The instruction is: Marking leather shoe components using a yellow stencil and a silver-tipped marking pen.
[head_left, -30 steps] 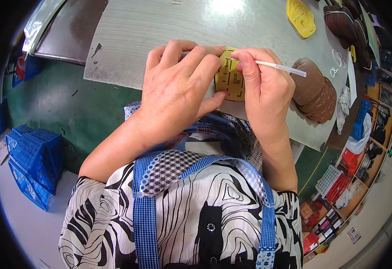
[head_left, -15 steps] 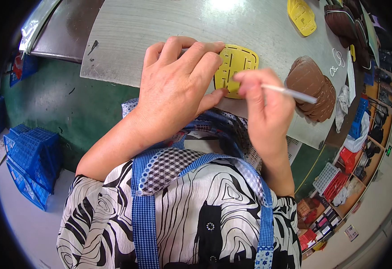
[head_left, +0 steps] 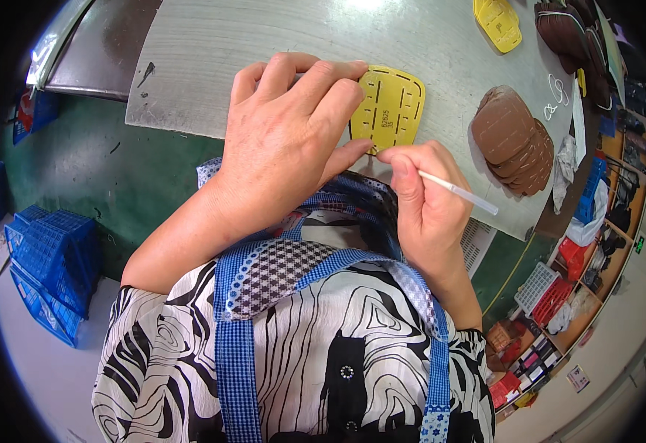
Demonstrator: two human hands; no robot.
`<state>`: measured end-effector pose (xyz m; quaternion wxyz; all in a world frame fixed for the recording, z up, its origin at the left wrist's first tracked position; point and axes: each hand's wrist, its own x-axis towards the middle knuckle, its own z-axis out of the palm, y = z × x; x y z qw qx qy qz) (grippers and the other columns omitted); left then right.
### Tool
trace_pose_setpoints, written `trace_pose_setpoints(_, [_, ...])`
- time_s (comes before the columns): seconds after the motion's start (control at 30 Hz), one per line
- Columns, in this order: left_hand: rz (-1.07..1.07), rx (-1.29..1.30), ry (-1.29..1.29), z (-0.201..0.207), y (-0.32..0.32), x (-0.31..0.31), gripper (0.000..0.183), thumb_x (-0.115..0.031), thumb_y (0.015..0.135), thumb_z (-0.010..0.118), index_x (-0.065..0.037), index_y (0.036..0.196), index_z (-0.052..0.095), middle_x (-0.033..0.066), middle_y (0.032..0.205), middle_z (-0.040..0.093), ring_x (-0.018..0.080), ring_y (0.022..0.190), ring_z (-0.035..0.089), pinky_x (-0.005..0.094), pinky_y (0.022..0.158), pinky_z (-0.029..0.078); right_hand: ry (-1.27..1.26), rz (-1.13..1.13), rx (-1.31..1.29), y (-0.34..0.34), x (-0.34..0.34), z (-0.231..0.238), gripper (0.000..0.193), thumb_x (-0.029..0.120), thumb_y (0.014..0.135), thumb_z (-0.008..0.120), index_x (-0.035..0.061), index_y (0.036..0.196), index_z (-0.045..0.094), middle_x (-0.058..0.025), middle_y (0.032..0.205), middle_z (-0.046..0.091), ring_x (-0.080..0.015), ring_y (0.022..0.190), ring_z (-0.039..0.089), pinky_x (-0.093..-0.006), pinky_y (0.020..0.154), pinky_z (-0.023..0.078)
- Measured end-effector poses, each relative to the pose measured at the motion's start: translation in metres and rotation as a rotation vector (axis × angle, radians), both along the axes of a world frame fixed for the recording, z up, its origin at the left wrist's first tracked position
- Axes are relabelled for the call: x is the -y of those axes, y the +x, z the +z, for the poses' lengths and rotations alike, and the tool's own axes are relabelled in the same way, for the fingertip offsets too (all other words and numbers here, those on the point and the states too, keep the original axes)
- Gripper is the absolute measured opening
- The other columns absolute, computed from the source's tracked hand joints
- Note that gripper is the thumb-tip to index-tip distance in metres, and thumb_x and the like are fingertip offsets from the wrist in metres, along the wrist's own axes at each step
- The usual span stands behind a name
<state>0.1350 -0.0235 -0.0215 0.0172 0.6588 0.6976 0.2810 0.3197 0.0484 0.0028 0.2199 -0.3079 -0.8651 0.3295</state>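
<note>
One yellow slotted template [head_left: 390, 111] lies flat on the grey worktable [head_left: 204, 52], the left hand [head_left: 289, 140] pressing it with fingers spread, the right hand [head_left: 426, 203] pinching one white pen [head_left: 457, 192] at its near edge, one stack of brown pieces [head_left: 513, 140] beside

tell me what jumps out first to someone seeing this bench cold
The left hand lies spread at mid-frame, pressing a yellow slotted template onto the grey table. Beside it the right hand holds a thin white pen with its tip at the template's lower edge. To the right lies a stack of brown leather pieces.
</note>
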Motion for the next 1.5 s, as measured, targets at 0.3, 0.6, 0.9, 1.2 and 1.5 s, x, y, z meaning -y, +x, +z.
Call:
trace_pose_setpoints(0.3, [-0.001,-0.068,-0.020,0.001,0.004,0.002,0.042,-0.030,0.082,0.079,-0.032,0.124,0.074,-0.0035,0.135,0.062,0.0254,0.118,0.053,0.0426,0.099,0.040,0.030,-0.146,-0.186,-0.004,-0.034,-0.007,0.021,0.014,0.107,0.057,0.0004,0.098,0.070,-0.0101,0.083,0.066,-0.0228,0.069,0.064,-0.0332,0.065,0.049])
trace_pose_setpoints(0.6, [0.006,-0.063,-0.038,0.002,0.005,0.001,0.041,-0.029,0.083,0.078,-0.035,0.124,0.075,-0.0036,0.135,0.061,0.0244,0.116,0.053,0.0413,0.098,0.041,0.100,-0.084,-0.033,-0.004,-0.026,-0.005,0.015,0.012,0.103,0.060,0.0014,0.096,0.067,-0.0132,0.082,0.064,-0.0320,0.073,0.062,-0.0397,0.067,0.049])
trace_pose_setpoints(0.9, [-0.007,-0.053,-0.035,0.002,0.004,0.000,0.041,-0.029,0.084,0.078,-0.034,0.125,0.075,-0.0033,0.135,0.061,0.0247,0.117,0.053,0.0413,0.099,0.041,-0.035,-0.075,0.003,0.011,-0.003,0.002,0.014,0.011,0.103,0.060,0.0025,0.096,0.068,-0.0115,0.083,0.063,-0.0288,0.072,0.062,-0.0381,0.065,0.049])
trace_pose_setpoints(1.2, [-0.012,-0.059,-0.038,0.003,0.006,0.001,0.041,-0.028,0.084,0.077,-0.034,0.125,0.075,-0.0027,0.135,0.060,0.0250,0.118,0.053,0.0418,0.099,0.041,0.083,-0.165,-0.154,-0.013,-0.044,-0.017,0.019,0.014,0.106,0.058,-0.0002,0.097,0.069,-0.0122,0.086,0.068,-0.0249,0.071,0.065,-0.0348,0.066,0.050])
trace_pose_setpoints(1.5, [-0.016,-0.058,-0.043,0.002,0.002,0.000,0.042,-0.029,0.085,0.077,-0.034,0.126,0.074,-0.0021,0.135,0.060,0.0249,0.118,0.053,0.0417,0.100,0.041,0.040,-0.141,0.029,0.007,-0.009,-0.001,0.016,0.013,0.104,0.059,0.0021,0.095,0.067,-0.0122,0.079,0.062,-0.0309,0.069,0.060,-0.0402,0.064,0.047])
